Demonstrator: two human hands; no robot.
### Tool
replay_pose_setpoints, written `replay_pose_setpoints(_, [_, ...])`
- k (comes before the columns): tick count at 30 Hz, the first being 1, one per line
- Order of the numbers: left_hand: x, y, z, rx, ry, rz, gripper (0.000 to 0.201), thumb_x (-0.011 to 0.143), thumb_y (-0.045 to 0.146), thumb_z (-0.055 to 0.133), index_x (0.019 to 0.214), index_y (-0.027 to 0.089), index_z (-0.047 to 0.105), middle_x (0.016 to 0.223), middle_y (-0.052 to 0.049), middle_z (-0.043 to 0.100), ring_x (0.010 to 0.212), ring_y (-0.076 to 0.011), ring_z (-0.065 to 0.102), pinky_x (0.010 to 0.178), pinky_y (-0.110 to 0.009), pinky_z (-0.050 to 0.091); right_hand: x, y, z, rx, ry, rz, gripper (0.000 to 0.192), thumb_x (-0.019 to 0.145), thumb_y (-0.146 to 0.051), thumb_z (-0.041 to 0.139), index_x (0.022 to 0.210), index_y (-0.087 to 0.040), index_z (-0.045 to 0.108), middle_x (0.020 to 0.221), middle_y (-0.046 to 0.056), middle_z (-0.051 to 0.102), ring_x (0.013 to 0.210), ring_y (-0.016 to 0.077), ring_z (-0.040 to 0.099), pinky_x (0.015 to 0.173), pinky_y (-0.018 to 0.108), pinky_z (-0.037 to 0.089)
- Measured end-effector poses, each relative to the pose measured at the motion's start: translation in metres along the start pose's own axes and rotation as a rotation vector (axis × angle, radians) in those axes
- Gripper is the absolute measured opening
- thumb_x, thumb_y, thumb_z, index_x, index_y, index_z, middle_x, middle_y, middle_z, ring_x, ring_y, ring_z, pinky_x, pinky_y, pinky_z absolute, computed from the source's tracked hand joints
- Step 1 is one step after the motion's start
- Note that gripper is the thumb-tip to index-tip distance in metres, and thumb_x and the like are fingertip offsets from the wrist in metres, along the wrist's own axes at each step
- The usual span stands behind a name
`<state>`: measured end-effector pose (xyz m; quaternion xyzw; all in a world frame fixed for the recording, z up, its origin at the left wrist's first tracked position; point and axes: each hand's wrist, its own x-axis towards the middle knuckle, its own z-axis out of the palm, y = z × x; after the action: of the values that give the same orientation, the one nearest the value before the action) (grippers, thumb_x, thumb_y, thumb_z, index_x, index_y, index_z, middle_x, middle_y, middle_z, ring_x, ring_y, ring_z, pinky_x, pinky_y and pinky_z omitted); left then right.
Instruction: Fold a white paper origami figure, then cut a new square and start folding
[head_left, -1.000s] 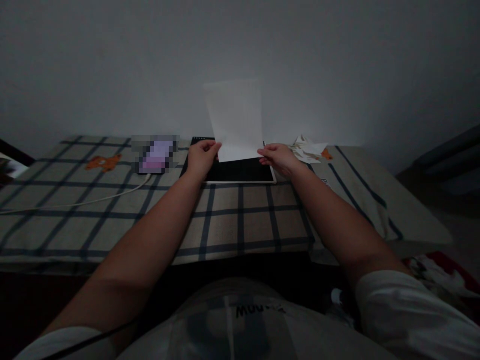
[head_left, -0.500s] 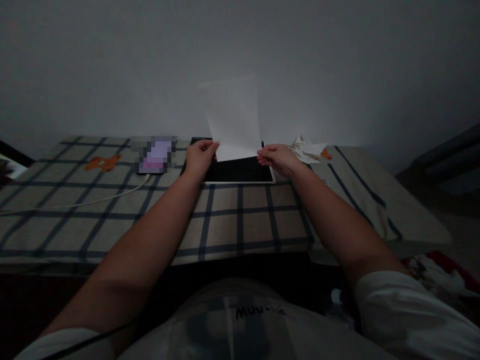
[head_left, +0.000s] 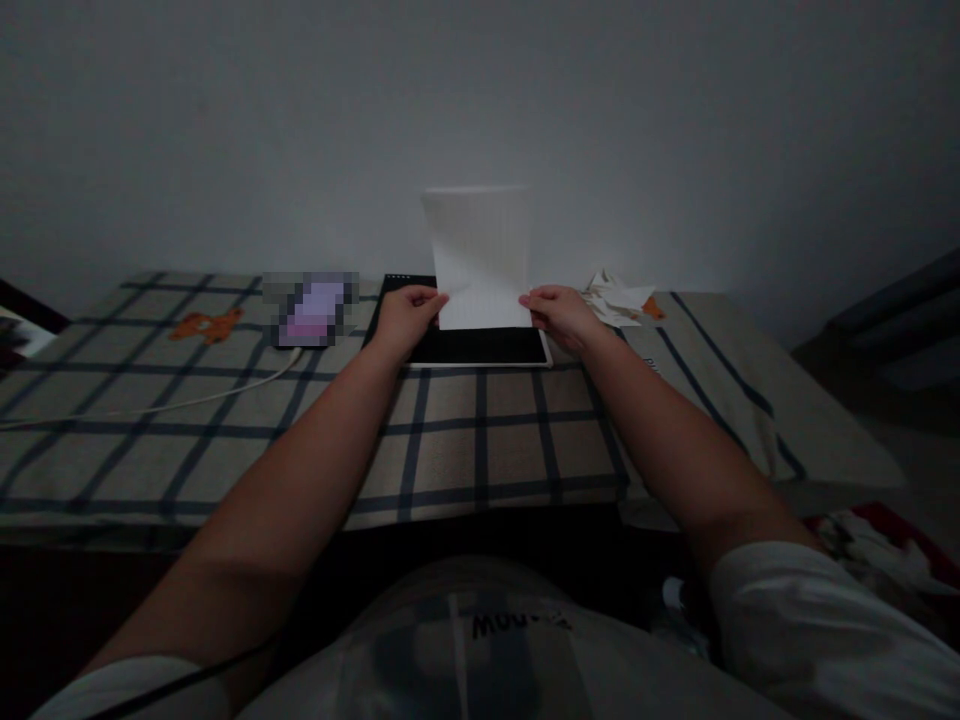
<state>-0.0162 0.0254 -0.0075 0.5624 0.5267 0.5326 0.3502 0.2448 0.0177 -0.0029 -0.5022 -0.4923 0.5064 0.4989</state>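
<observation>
A sheet of white lined paper (head_left: 482, 250) stands nearly upright in front of the wall, its top edge slightly blurred. My left hand (head_left: 406, 318) pinches its lower left edge between thumb and fingers. At the lower right edge, my right hand (head_left: 564, 314) grips the same sheet in a pinch. Beneath the paper lies a flat black notebook or pad (head_left: 480, 347) with a pale edge; the hands and the sheet cover part of it.
The checked tablecloth (head_left: 480, 430) covers the table up to the wall. A phone (head_left: 311, 312) with a white cable (head_left: 187, 405) lies on the left, beyond an orange cloth pattern. Crumpled or torn white paper (head_left: 616, 298) is heaped right of my right hand.
The sheet has come down a little and shifted right, and it now faces me more squarely. Both hands have moved slightly to the right, still pinching it.
</observation>
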Motion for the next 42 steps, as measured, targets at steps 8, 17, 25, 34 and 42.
replay_pose_setpoints(8, [-0.0009,-0.0006,-0.0004,-0.001,-0.056,0.015,0.009,0.081,0.022,0.08,0.077,0.019,0.072,0.064,0.001,0.066,0.061,-0.0139,0.06,0.063,-0.027,0.05,0.0008,0.0013,-0.0005,0.144,-0.027,-0.03,0.014,0.088,-0.02,0.085,0.083,-0.018,0.072,0.074,-0.002,0.067,0.063,0.0071,0.055,0.056,0.016,0.048])
replay_pose_setpoints(17, [-0.0028,0.0012,0.001,-0.058,-0.057,-0.008,0.008,0.079,0.018,0.08,0.074,0.018,0.073,0.062,0.002,0.065,0.057,-0.012,0.056,0.06,-0.026,0.048,0.0027,-0.0014,-0.0004,0.058,0.052,-0.017,0.026,0.088,-0.02,0.087,0.074,-0.019,0.064,0.065,-0.006,0.059,0.055,0.0054,0.049,0.052,0.016,0.042])
replay_pose_setpoints(25, [-0.0022,-0.002,0.0014,-0.054,-0.09,-0.029,0.012,0.075,0.023,0.084,0.074,0.019,0.072,0.062,0.001,0.065,0.058,-0.0137,0.058,0.062,-0.028,0.052,0.0034,0.0,0.0005,0.125,0.106,-0.024,0.019,0.089,-0.022,0.085,0.081,-0.021,0.068,0.075,-0.002,0.07,0.067,0.0078,0.061,0.058,0.015,0.05])
replay_pose_setpoints(34, [-0.0045,0.0028,0.0017,-0.171,-0.106,-0.095,0.015,0.075,0.017,0.078,0.067,0.019,0.065,0.067,0.002,0.066,0.062,-0.0124,0.059,0.059,-0.024,0.052,-0.0004,-0.0056,0.001,0.046,0.076,-0.035,0.033,0.087,-0.026,0.091,0.072,-0.021,0.061,0.064,-0.006,0.057,0.055,0.0061,0.045,0.05,0.018,0.039])
replay_pose_setpoints(42, [0.0006,-0.0057,0.0019,-0.171,-0.069,-0.064,0.013,0.081,0.026,0.081,0.087,0.016,0.076,0.083,-0.003,0.076,0.073,-0.0144,0.066,0.07,-0.027,0.056,-0.0011,-0.0038,0.0013,0.004,0.033,-0.012,0.03,0.09,-0.026,0.088,0.075,-0.022,0.062,0.062,-0.006,0.055,0.053,0.0067,0.044,0.05,0.019,0.041])
